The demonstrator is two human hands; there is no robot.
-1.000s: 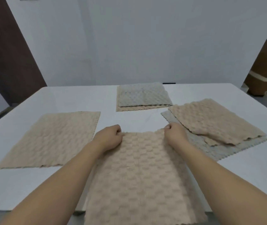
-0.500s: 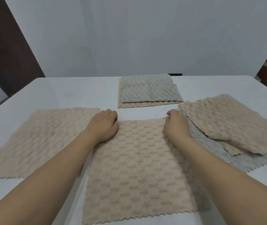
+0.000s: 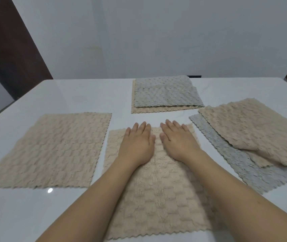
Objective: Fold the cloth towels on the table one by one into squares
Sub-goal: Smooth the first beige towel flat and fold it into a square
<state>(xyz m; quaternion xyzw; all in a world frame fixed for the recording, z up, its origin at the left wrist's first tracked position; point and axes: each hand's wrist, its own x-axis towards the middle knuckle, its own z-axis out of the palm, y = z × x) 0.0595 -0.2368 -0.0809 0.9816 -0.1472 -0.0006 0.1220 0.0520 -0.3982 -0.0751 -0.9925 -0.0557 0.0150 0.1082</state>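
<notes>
A beige textured towel point(image 3: 158, 198) lies spread flat on the white table point(image 3: 79, 96) right in front of me. My left hand point(image 3: 136, 142) and my right hand point(image 3: 177, 138) rest flat on its far half, side by side, fingers straight and pointing away. Neither hand holds anything. Another beige towel point(image 3: 52, 151) lies flat to the left. At the back sits a folded grey towel point(image 3: 165, 92) on top of a folded beige one point(image 3: 156, 110).
On the right a loose beige towel point(image 3: 254, 130) lies over a grey towel point(image 3: 254, 170), both unfolded and slightly rumpled. A grey wall stands behind the table, with a dark brown panel point(image 3: 8, 46) at the left. The table's far corners are rounded.
Both hands let go of the towel's far corners, moved toward the middle and flattened onto the cloth. The towel now lies fully on the table.
</notes>
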